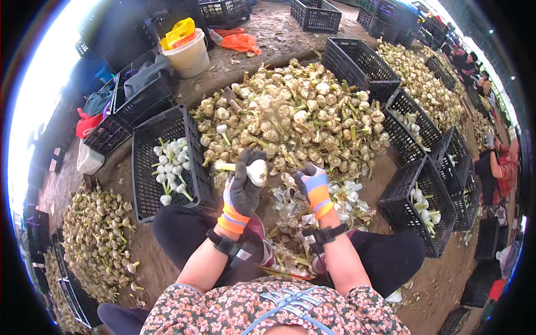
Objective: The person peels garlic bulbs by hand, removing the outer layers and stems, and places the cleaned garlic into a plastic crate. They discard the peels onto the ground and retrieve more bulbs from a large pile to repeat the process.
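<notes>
My left hand (244, 184), in a grey and orange work glove, is closed around a garlic bulb (257, 173). The bulb is white and clean, and its short cut stem points left. My right hand (312, 183), gloved the same way, is a little to the right with its fingers curled in; whatever it may hold is hidden. Just beyond both hands rises a large heap of dirty garlic bulbs (301, 111). Below and between them, loose garlic skins (285, 215) cover the ground in front of my crossed legs.
At left, a black plastic crate (142, 192) holds several clean bulbs. More crates (385, 207) with garlic stand at right, and another crate (357, 60) sits behind the heap. A second garlic pile (95, 240) lies at lower left. A white bucket (190, 58) stands far left; people work far right.
</notes>
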A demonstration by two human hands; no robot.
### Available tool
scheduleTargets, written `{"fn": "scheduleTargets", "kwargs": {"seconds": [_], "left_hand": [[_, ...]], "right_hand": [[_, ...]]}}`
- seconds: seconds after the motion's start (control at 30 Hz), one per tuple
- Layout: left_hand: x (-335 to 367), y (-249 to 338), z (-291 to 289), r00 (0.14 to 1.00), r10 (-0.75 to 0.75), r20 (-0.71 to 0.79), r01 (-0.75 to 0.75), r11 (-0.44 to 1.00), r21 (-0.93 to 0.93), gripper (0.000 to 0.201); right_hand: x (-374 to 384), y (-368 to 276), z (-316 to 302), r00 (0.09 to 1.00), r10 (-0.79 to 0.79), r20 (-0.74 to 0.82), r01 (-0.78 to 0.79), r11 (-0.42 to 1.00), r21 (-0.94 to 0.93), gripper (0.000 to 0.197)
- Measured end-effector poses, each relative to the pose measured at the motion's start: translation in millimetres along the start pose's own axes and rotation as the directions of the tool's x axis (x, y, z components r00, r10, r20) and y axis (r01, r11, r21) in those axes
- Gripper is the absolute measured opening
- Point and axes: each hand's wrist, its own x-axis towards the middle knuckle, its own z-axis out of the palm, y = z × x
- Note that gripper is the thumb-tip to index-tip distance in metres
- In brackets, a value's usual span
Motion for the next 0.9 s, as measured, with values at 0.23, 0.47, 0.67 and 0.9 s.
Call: {"fn": "scheduleTargets", "kwargs": {"seconds": [0.23, 0.47, 0.67, 0.9], "left_hand": [[5.2, -9.3, -32.8, 0.933, 0.331, 0.139, -0.338, 0.68, 0.651, 0.029], [1.0, -23.2, -45.9, 0.917, 0.32, 0.238, -0.391, 0.606, 0.692, 0.024], [2.9, -10.1, -46.1, 0.922, 0.303, 0.24, -0.369, 0.503, 0.782, 0.035], [7.7, 4.6, -14.7, 0.999, 0.049, -0.005, -0.049, 0.998, -0.038, 0.043]], "right_hand": [[-46.4, -68.7, 35.6, 0.956, -0.211, 0.202, 0.191, 0.975, 0.115, 0.018], [-44.2, -58.5, 48.2, 0.978, -0.075, 0.193, 0.007, 0.944, 0.331, 0.015], [-38.4, -50.0, 54.7, 0.963, -0.254, 0.092, 0.254, 0.967, 0.014, 0.012], [-19.9, -27.8, 41.0, 0.982, -0.185, 0.022, 0.183, 0.98, 0.081, 0.013]]}}
